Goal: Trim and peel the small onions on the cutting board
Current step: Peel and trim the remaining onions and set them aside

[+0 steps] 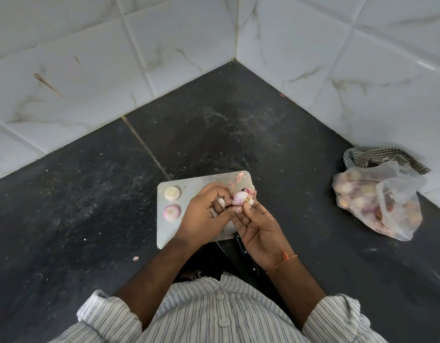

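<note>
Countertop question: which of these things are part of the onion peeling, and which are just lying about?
Part of the job:
- onion pinched between left hand and right hand
- two peeled onions
- cutting board
- knife beneath the hands
- peel scraps
- bag of onions, probably the supply

Just lying about:
- checked cloth

A pinkish onion sits half-peeled above the steel cutting board, two peeled onions at left.

Two peeled onions crowd the cutting board's left edge; its near-left corner lies bare.
</note>
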{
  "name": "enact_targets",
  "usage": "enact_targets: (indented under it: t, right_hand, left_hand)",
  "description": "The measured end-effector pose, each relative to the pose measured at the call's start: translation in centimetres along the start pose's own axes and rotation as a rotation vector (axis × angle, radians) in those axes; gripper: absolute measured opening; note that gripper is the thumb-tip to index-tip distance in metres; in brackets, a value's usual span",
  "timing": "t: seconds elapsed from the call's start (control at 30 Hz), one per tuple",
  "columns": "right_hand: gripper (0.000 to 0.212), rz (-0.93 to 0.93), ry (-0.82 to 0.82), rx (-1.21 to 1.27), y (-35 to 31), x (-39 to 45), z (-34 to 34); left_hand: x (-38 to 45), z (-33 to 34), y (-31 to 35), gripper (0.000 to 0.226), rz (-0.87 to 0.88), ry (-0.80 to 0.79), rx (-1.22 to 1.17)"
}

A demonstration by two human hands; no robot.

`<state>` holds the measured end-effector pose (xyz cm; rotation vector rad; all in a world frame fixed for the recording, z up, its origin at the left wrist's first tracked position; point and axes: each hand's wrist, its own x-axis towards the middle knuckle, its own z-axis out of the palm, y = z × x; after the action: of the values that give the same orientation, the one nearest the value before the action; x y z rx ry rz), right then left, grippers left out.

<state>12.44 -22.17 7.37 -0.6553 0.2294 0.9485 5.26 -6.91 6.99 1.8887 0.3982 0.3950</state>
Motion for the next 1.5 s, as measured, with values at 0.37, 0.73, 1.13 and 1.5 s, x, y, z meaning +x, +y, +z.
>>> enact_targets:
  t: [0.37, 0.73, 1.13, 1.5]
  right_hand:
    - [0.039, 0.092, -0.047, -0.214, -1.8, 1.0, -1.6]
    - [0.038, -0.011, -0.032, -0.284, -1.9, 1.7, -0.5]
    - [0.046, -0.124, 0.076, -0.291, -1.0, 1.8, -1.4]
    - [0.041, -0.091, 0.111, -0.152, 0.2, 1.7, -1.3]
  left_hand:
    - [-0.3, -0.2, -0.4, 0.032, -0.104, -0.011, -0.061]
    - [0.2, 0.5, 0.2, 0.026, -0.199, 0.032, -0.149]
    - [0.9, 0.9, -0.3, 0.020, -0.199, -0.036, -0.120]
    - [1.2, 0.6, -1.0, 0.033, 0.011, -0.151, 0.044]
